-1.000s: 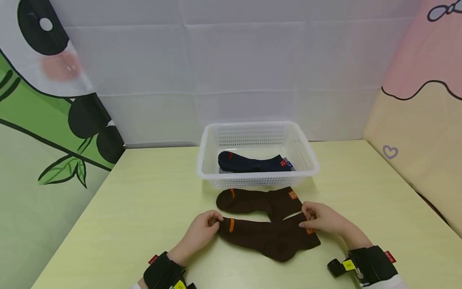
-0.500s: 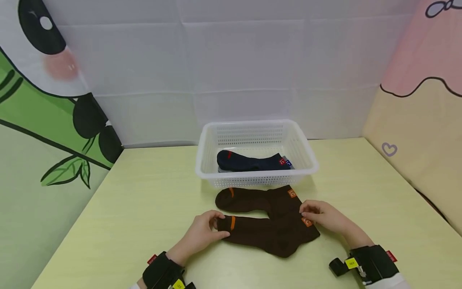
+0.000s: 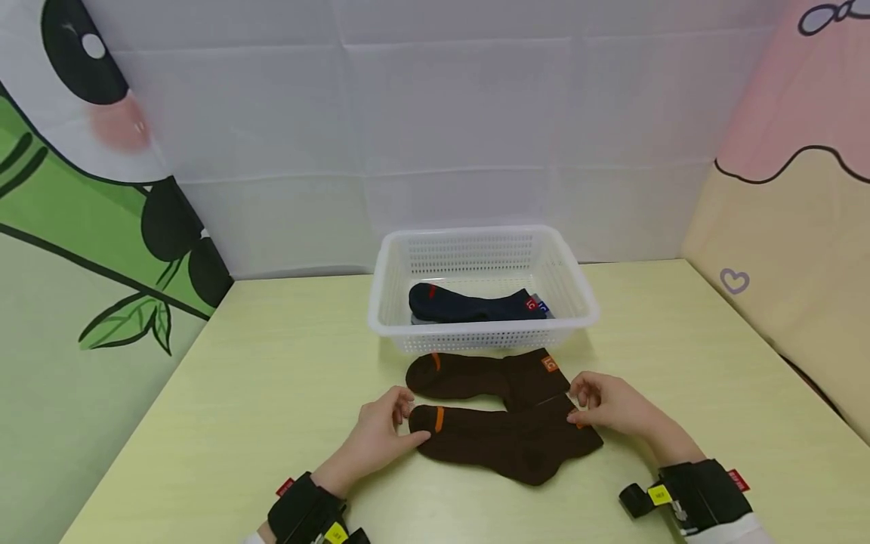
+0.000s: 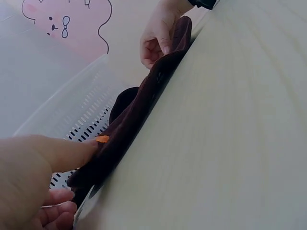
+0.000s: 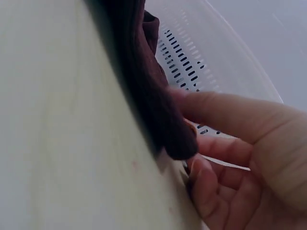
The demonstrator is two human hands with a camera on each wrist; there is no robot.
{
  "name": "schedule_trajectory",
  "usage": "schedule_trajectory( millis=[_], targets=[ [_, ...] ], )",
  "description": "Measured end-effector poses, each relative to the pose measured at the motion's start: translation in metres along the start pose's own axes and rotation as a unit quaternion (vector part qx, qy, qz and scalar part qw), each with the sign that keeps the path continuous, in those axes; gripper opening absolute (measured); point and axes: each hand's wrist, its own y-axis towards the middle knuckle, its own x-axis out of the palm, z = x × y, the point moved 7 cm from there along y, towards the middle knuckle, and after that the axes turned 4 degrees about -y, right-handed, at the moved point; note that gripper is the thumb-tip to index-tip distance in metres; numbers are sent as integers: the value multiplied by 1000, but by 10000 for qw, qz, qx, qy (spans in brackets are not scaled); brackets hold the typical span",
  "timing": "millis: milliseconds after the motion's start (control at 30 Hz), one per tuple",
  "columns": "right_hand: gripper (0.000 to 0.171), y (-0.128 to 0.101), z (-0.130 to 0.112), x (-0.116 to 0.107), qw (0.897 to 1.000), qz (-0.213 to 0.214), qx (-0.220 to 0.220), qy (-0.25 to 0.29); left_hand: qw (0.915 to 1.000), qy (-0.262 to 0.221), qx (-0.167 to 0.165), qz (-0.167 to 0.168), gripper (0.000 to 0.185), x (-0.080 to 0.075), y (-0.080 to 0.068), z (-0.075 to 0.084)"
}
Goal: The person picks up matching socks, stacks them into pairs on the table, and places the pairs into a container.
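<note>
Two brown socks lie on the table, the near sock (image 3: 489,446) overlapping part of the far sock (image 3: 469,378). Each has an orange toe stripe. At the near sock's toe is my left hand (image 3: 377,431), its thumb touching the fabric and its fingers spread apart from the thumb beyond the toe. My right hand (image 3: 612,408) pinches the near sock's cuff at the upper corner, partly covering its orange label. In the right wrist view, the thumb presses on the brown cuff (image 5: 177,136) while curled fingers sit at its edge.
Behind the socks stands a white perforated basket (image 3: 485,338), close to the far sock. A navy sock (image 3: 476,306) with red marks lies inside on something grey. A pale curtain (image 3: 462,136) hangs behind the table (image 3: 272,363).
My left hand has loosened from the toe, its fingers now spread. The near sock has shifted slightly away from me and over the far one. My right hand stays at the cuff.
</note>
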Motion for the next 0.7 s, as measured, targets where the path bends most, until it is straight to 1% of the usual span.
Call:
schedule_trajectory(
  millis=[67,100,200,300,367,433,500,533,567,600,700],
  targets=[
    [33,-1,-2,0,9998,-69,74,-184,9996,206,-95,139,32,-2,-1,-1],
    [32,-1,-3,0,9996,-112,64,-265,9993,326,-111,157,30,-2,-1,-1],
    [26,-2,-8,1,9988,-201,-151,-425,9987,511,10,56,26,0,-1,0],
    [25,-3,-9,3,9980,-383,-487,-119,9986,480,205,-53,23,1,-1,-1],
    [28,-4,-7,3,9954,-580,-692,333,9982,430,413,-117,19,0,0,-2],
    [23,-5,-4,5,9876,-871,-877,968,9978,228,591,-216,14,-1,1,-3],
    [14,-6,-2,7,9757,-1147,-1065,1531,9966,-97,727,-366,11,-1,3,-3],
    [11,-6,-1,8,9690,-1267,-1146,1787,9957,-302,738,-466,10,0,3,-4],
    [9,-7,-1,8,9624,-1371,-1228,1997,9944,-540,708,-566,10,0,4,-4],
    [12,-7,-1,9,9558,-1467,-1311,2184,9930,-750,644,-649,9,0,5,-5],
    [20,-6,-2,9,9419,-1586,-1449,2580,9882,-1288,334,-765,10,1,6,-8]
  ],
)
